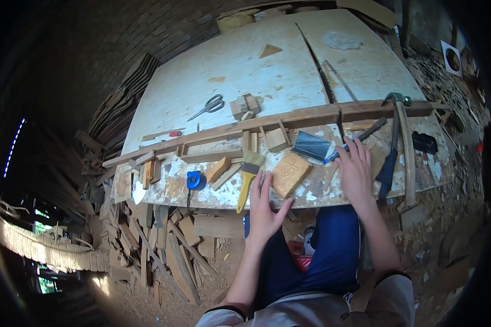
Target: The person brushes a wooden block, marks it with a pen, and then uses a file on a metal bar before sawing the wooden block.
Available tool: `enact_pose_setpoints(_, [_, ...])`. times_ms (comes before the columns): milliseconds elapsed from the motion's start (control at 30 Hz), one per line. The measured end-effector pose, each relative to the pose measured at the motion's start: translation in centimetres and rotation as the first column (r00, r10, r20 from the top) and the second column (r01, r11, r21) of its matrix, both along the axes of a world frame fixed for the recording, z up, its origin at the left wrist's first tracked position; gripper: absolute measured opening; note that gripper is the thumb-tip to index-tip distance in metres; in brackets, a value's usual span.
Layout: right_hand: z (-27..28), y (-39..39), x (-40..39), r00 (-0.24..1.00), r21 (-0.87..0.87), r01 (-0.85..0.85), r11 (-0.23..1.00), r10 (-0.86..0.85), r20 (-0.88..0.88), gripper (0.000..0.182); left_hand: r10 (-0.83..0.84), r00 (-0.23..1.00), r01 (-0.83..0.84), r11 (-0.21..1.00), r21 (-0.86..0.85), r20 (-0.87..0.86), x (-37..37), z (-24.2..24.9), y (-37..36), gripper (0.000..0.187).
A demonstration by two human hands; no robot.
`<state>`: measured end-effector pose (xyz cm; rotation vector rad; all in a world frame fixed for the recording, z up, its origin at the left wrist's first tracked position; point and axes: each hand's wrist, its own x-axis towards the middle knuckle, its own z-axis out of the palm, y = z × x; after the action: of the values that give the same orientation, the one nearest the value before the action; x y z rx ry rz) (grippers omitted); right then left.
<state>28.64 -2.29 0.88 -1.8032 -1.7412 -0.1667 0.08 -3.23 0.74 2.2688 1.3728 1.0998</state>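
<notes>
A small wooden block (291, 174) with a pattern of marks on its face lies near the front edge of the worktable. My left hand (265, 211) is at the block's left side, fingers stretched and thumb apart, with nothing held. Beside those fingers lies a paintbrush (247, 182) with a yellow handle and pale bristles. My right hand (357, 170) is to the right of the block, its fingertips round a blue-and-white pen (331, 157). Left of the pen rests a dark, shiny flat piece (310, 146), perhaps sandpaper or a sheet.
A hammer (403, 141), a dark-handled tool (388, 169) and a black object (424, 143) lie to the right. A blue tape measure (196, 180) sits left, scissors (208, 107) farther back. A long wooden beam (305, 116) crosses the worktable (218, 65). Wood scraps (169, 245) cover the floor.
</notes>
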Motion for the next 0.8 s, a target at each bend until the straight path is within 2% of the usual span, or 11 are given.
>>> enact_pose_setpoints(200, [0.2, -0.1, -0.2, 0.999, 0.016, 0.001, 1.000, 0.000, -0.053, 0.031, -0.063, 0.995, 0.067, 0.996, 0.060, -0.071, 0.1, 1.0, 2.1, 0.090])
enact_pose_setpoints(300, [0.1, 0.0, 0.1, 0.998, -0.005, -0.027, 1.000, 0.026, -0.061, 0.029, -0.094, 0.991, 0.094, 0.996, 0.008, 0.092, 0.6, 0.9, 2.1, 0.084])
enact_pose_setpoints(400, [0.2, 0.0, 0.4, 0.998, -0.016, -0.052, 0.999, 0.051, -0.047, 0.027, -0.066, 0.998, 0.064, 0.980, 0.188, 0.004, -0.6, 2.5, 2.1, 0.076])
enact_pose_setpoints(467, [0.2, -0.1, 0.3, 0.998, -0.013, -0.048, 0.999, 0.048, -0.039, 0.025, -0.046, 0.998, 0.032, 0.968, 0.248, 0.049, -2.5, 4.6, 2.5, 0.070])
enact_pose_setpoints(533, [0.2, 0.1, 0.1, 0.997, -0.012, -0.058, 0.998, 0.057, -0.045, 0.023, 0.026, 0.999, -0.036, 0.942, 0.333, 0.035, -5.6, 6.5, 3.4, 0.071])
enact_pose_setpoints(600, [-0.1, 0.1, 0.4, 0.995, -0.029, -0.077, 0.997, 0.075, -0.061, 0.022, 0.176, 0.984, -0.168, 0.907, 0.386, 0.014, -8.6, 8.3, 4.3, 0.071])
enact_pose_setpoints(667, [0.4, 0.0, 0.4, 0.994, 0.003, -0.087, 0.996, 0.087, -0.065, 0.028, 0.307, 0.951, -0.268, 0.865, 0.424, -0.026, -13.0, 8.3, 5.5, 0.075])
enact_pose_setpoints(733, [0.8, -0.3, 0.3, 0.993, 0.030, -0.085, 0.996, 0.087, -0.081, 0.032, 0.357, 0.903, -0.412, 0.876, 0.251, 0.237, -16.6, 7.2, 6.4, 0.081])
enact_pose_setpoints(800, [1.0, -0.1, 0.1, 0.992, 0.077, -0.077, 0.994, 0.084, -0.090, 0.032, 0.465, 0.856, -0.512, 0.824, 0.242, 0.227, -20.2, 6.4, 7.0, 0.083])
